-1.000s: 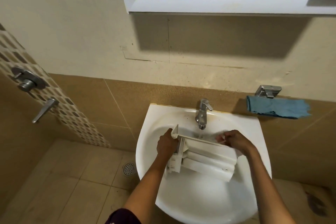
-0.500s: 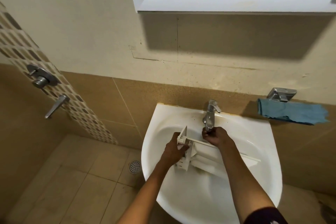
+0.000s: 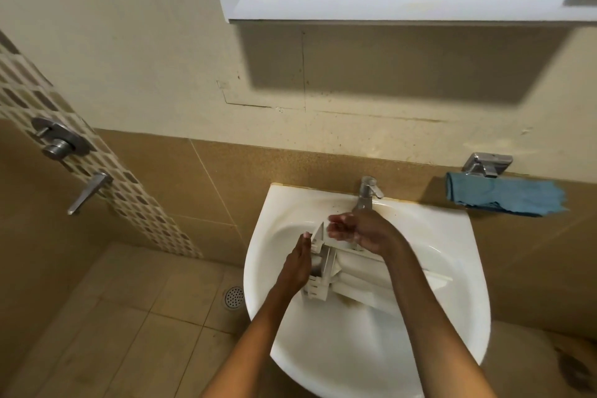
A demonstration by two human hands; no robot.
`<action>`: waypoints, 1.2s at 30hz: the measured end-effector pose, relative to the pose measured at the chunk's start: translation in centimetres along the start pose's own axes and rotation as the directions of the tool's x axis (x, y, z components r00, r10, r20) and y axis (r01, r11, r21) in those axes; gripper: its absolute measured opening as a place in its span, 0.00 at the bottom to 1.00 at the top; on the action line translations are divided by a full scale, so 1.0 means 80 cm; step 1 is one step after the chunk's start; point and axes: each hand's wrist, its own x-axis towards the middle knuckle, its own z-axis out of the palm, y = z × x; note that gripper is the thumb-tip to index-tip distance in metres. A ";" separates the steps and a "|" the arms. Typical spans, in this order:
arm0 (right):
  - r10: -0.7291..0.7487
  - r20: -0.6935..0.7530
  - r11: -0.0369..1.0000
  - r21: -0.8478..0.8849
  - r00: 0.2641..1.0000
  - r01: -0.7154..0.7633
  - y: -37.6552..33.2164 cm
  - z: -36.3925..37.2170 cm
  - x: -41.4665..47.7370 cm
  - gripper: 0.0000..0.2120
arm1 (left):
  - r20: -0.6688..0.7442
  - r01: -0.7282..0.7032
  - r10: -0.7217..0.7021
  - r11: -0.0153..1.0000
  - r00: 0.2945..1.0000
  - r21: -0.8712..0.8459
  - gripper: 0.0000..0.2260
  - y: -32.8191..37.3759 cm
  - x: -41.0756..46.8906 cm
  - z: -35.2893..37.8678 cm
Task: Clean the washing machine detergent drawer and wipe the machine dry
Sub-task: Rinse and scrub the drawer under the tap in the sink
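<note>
Head view: the drawer (image 3: 361, 281) lies across the sink (image 3: 452, 236) basin, its front end to the left, tilted up under the tap (image 3: 366, 194). The left hand (image 3: 297, 263) is released, straight fingers pressed flat against that front end (thumb hidden). The right hand (image 3: 358, 231) hovers over the drawer's upper edge just below the tap, fingers loosely curled and blurred; whether it grips anything cannot be told. A blue cloth (image 3: 504, 197) hangs on the wall to the sink's right. A floor drain (image 3: 234, 297) sits left of the sink.
</note>
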 end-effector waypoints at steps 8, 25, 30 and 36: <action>-0.206 -0.074 0.579 -0.813 0.976 0.060 0.041 0.011 0.035 0.10 | -0.020 -0.051 0.051 0.999 0.998 0.018 0.22 0.003 -0.006 0.000; -0.193 -0.014 0.616 -0.780 0.981 0.110 0.054 0.000 0.048 0.16 | -0.025 -0.039 0.041 0.997 0.999 0.064 0.20 0.016 -0.005 -0.001; -0.198 0.131 0.611 -0.759 0.971 0.227 0.050 -0.008 0.045 0.11 | -0.023 -0.038 0.039 0.998 0.999 0.049 0.19 0.020 -0.009 -0.001; -0.118 0.095 0.689 -0.709 0.988 0.151 0.043 -0.052 0.021 0.19 | -0.001 -0.039 0.039 0.990 0.999 0.133 0.17 0.009 -0.001 -0.002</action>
